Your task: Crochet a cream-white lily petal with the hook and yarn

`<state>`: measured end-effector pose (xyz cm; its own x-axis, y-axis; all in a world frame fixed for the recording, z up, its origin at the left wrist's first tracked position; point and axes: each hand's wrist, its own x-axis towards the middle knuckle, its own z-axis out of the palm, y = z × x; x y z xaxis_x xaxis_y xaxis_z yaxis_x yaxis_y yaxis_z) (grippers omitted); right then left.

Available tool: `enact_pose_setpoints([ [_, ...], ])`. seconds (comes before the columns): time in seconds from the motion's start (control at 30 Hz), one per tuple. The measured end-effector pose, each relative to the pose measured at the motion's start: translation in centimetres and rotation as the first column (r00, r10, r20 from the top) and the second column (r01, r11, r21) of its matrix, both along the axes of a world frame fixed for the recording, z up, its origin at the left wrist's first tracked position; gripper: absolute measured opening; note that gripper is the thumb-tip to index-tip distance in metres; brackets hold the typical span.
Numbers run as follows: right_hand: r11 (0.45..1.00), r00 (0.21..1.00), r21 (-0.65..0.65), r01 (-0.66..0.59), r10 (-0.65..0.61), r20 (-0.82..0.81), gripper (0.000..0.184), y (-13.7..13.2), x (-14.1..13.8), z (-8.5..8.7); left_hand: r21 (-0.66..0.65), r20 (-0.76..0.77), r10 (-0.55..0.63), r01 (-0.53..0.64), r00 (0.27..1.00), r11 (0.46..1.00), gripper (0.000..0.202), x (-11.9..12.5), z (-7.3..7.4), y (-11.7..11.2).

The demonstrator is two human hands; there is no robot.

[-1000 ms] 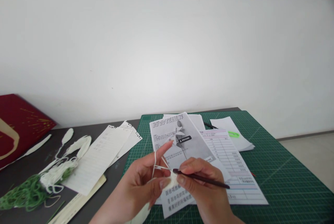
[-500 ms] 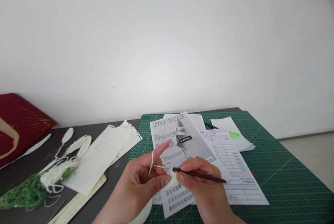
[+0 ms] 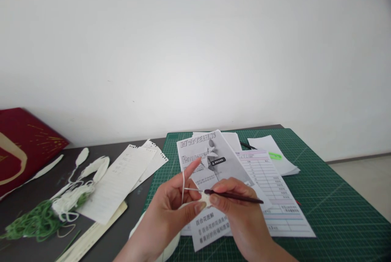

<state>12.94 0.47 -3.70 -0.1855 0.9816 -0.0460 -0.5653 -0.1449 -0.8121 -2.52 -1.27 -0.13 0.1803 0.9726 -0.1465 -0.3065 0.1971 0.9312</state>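
Note:
My left hand [image 3: 174, 205] pinches a small cream crocheted piece [image 3: 205, 199] between thumb and fingers. White yarn [image 3: 183, 182] runs over its raised index finger. In my right hand [image 3: 236, 205] is a crochet hook [image 3: 238, 197] with a dark handle, held like a pencil. Its thin metal shaft points left, along the top of the crocheted piece and up to the yarn. Whether a loop sits on the hook is too small to tell. Beneath both hands lies a printed pattern sheet [image 3: 195, 148] with a flower picture.
The sheets rest on a green cutting mat [image 3: 330, 197]. A lined form [image 3: 284, 213], white papers and a bright green clip [image 3: 275, 156] are at right. To the left are handwritten notes [image 3: 119, 180], white yarn [image 3: 65, 203], green yarn [image 3: 36, 221], white petal-shaped pieces and a red bag [image 3: 27, 144].
The hook's tip has moved a little left and up against the yarn, and its handle has tilted flatter. Both hands have shifted slightly right. The camera view has shifted a little.

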Motion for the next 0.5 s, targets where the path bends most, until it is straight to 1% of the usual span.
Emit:
enact_pose_setpoints([
  [0.1, 0.993, 0.993, -0.087, -0.074, 0.065, -0.098, 0.010, 0.23, 0.07, 0.32, 0.016, -0.027, -0.002, 0.002, 1.000, 1.000, 0.060, -0.19, 0.11, 0.03],
  [0.2, 0.979, 0.970, -0.146, -0.141, 0.108, -0.218, 0.015, 0.46, 0.11, 0.59, 0.070, -0.057, -0.009, 0.013, 0.998, 0.997, 0.056, -0.29, 0.19, 0.01],
  [0.3, 0.958, 0.946, -0.201, -0.205, 0.140, -0.294, 0.015, 0.65, 0.07, 0.65, 0.087, -0.063, -0.039, 0.044, 0.997, 0.995, 0.056, -0.27, 0.27, -0.07],
  [0.4, 0.943, 0.933, -0.234, -0.238, 0.154, -0.326, 0.016, 0.75, 0.06, 0.63, 0.100, -0.074, -0.039, 0.047, 0.996, 0.994, 0.054, -0.26, 0.31, -0.13],
  [0.5, 0.947, 0.946, -0.236, -0.216, 0.144, -0.291, 0.017, 0.75, 0.21, 0.74, 0.094, -0.087, -0.029, 0.038, 0.996, 0.995, 0.053, -0.30, 0.29, -0.20],
])
